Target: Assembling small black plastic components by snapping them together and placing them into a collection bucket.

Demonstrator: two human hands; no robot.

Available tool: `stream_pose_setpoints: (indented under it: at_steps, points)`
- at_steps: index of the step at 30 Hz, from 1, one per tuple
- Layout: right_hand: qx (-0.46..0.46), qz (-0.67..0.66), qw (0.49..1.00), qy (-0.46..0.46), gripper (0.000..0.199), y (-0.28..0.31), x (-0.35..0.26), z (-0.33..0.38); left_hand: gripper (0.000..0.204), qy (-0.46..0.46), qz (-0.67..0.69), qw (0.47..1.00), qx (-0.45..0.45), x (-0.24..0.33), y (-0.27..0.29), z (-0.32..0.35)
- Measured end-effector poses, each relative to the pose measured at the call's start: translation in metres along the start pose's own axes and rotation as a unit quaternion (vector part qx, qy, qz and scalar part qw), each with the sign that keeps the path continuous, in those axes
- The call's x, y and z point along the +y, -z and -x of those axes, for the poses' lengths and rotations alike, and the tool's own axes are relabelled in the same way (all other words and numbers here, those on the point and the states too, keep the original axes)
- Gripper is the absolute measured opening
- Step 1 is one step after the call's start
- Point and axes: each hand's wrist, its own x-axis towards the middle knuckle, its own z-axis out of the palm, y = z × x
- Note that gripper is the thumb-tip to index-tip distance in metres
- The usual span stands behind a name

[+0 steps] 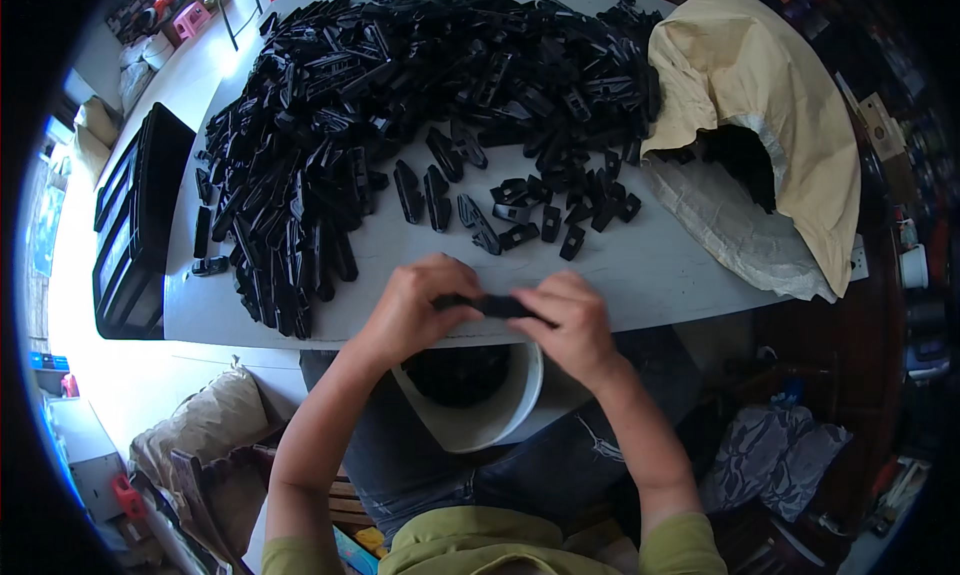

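Both hands pinch one black plastic part (492, 306) at the near edge of the tabletop (660, 265)

The left hand (415, 310) and right hand (565, 320) close their fingers on its two ends, above a white bucket (500, 415) in the lap; a heap of black parts (400, 105) covers the far side, beside a tan sack (770, 95)

A white table (660, 265) bears a heap of black plastic parts (400, 85) and a tan sack (760, 105).

light: daylight from left, floor overexposed | right: dim | edges: fisheye bending, black vignette | focus: sharp centre
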Motion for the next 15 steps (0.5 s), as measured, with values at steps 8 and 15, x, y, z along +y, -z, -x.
stream_pose_setpoints:
  at_steps: [8,15]
  points:
    - [0.038,0.017,0.997,-0.066,0.031,0.005,-0.005,-0.002,0.029,-0.034,-0.074,0.995,-0.058,0.009,0.009,0.004]
    - [0.074,0.256,0.951,-0.159,0.024,0.000,0.010,-0.019,0.035,-0.106,-0.427,0.898,0.031,0.008,0.011,-0.041]
